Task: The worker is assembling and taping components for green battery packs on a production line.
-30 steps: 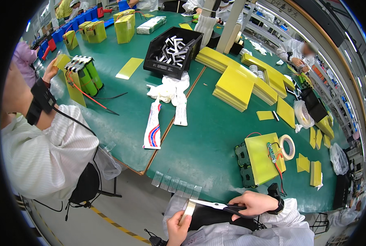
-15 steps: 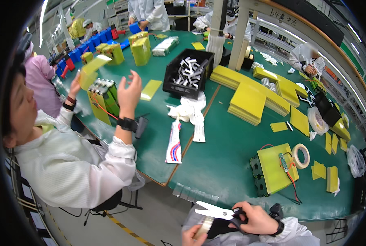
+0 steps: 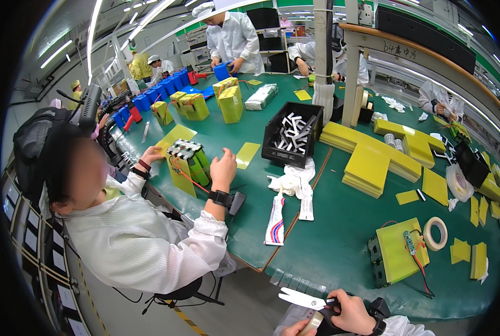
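Observation:
At the lower edge my right hand (image 3: pixel 352 315) is closed round the black handles of a pair of scissors (image 3: pixel 303 299). Their white blades point left and stand slightly apart. Just below the blades, my left hand (image 3: pixel 299 329) grips a roll of tape (image 3: pixel 314 322), partly cut off by the picture's edge. Short strips of clear tape (image 3: pixel 297 283) hang in a row along the table's near edge. Beyond my right hand sits a battery pack (image 3: pixel 400 255) with a yellow-green panel, a small circuit board and red and black wires.
A roll of masking tape (image 3: pixel 443 241) stands against the pack. Yellow sheets (image 3: pixel 364 168) are stacked farther back, beside a black bin (image 3: pixel 268 151) of small white pieces. A white tube (image 3: pixel 274 224) lies left. A co-worker (image 3: pixel 143 241) handles another battery pack (image 3: pixel 189 162).
The view has shifted, so the table sits lower and farther right. The co-worker at left has lowered a yellow sheet beside their battery pack. My hands still hold the scissors and the tape roll.

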`<state>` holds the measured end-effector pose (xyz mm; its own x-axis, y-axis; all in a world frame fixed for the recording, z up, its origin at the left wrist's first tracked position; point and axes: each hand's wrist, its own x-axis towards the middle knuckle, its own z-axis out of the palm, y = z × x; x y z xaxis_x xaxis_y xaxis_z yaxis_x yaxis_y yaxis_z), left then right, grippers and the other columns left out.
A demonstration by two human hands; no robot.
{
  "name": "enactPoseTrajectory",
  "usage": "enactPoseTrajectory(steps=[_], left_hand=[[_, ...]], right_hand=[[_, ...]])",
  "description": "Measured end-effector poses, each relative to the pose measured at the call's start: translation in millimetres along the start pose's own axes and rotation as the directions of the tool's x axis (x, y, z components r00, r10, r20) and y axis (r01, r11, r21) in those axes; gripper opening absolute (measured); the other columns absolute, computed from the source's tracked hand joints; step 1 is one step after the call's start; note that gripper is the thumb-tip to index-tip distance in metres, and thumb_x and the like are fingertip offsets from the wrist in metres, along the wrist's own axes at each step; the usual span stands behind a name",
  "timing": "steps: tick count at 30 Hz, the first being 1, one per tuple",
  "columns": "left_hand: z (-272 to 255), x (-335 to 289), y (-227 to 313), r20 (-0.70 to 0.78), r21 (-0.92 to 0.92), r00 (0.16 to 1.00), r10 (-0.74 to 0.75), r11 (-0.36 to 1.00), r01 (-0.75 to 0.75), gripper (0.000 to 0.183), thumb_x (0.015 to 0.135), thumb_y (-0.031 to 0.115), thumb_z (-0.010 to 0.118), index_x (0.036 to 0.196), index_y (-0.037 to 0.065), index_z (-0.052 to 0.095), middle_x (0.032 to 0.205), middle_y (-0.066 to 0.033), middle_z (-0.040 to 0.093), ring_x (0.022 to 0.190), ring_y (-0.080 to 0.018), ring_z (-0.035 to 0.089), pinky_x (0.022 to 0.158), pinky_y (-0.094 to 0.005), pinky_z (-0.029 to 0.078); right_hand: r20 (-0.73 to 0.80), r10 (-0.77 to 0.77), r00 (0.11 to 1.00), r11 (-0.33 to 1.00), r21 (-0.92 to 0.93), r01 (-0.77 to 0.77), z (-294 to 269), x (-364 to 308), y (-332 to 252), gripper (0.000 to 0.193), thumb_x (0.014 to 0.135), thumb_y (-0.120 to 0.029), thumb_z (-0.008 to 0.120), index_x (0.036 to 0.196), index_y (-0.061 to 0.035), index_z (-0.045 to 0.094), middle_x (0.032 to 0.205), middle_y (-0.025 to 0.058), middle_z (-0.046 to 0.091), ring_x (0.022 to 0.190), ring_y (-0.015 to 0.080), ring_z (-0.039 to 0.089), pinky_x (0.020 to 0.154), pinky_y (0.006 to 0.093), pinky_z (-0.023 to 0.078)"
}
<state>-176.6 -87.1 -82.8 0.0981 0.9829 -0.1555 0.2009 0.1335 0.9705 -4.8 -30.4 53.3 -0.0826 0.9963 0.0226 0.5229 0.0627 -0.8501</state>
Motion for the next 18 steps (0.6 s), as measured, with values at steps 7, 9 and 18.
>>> enactPoseTrajectory(steps=[7, 9, 18], left_hand=[[-0.3, 0.8, 2.3, 0.252, -0.044, 0.966, -0.052, 0.997, 0.066, 0.037, 0.077, 0.021, 0.064, 0.108, 0.003, 0.058, 0.085, -0.0114, 0.067, 0.080, -0.0209, 0.065, 0.074, -0.0309, 0.049], [8.8, 0.4, 17.2, 0.200, -0.169, 0.980, 0.007, 0.985, 0.027, 0.032, 0.078, 0.021, 0.063, 0.104, 0.002, 0.059, 0.081, -0.0095, 0.066, 0.076, -0.0194, 0.064, 0.071, -0.0304, 0.049], [-0.9, 20.0, 44.5, 0.094, -0.441, 0.989, 0.117, 0.895, -0.064, 0.038, 0.078, 0.028, 0.062, 0.105, 0.002, 0.055, 0.083, -0.0083, 0.062, 0.076, -0.0190, 0.060, 0.070, -0.0303, 0.047]], right_hand=[[-0.013, 0.002, 1.000, 0.998, -0.063, -0.002, 2.6, -4.0, 6.7, 0.034, 0.068, -0.006, 0.063, 0.098, -0.0100, 0.049, 0.061, 0.0147, 0.052, 0.058, 0.0347, 0.055, 0.051, 0.0384, 0.042], [0.012, -0.016, 1.000, 0.998, -0.059, 0.017, 0.5, -3.1, 8.6, 0.034, 0.068, -0.006, 0.063, 0.098, -0.0100, 0.049, 0.061, 0.0146, 0.052, 0.058, 0.0348, 0.055, 0.051, 0.0385, 0.042], [0.092, -0.032, 0.995, 0.998, -0.056, 0.037, 0.1, -1.1, 9.7, 0.041, 0.064, -0.002, 0.062, 0.101, -0.0105, 0.047, 0.063, 0.0146, 0.052, 0.060, 0.0346, 0.055, 0.052, 0.0391, 0.042]])
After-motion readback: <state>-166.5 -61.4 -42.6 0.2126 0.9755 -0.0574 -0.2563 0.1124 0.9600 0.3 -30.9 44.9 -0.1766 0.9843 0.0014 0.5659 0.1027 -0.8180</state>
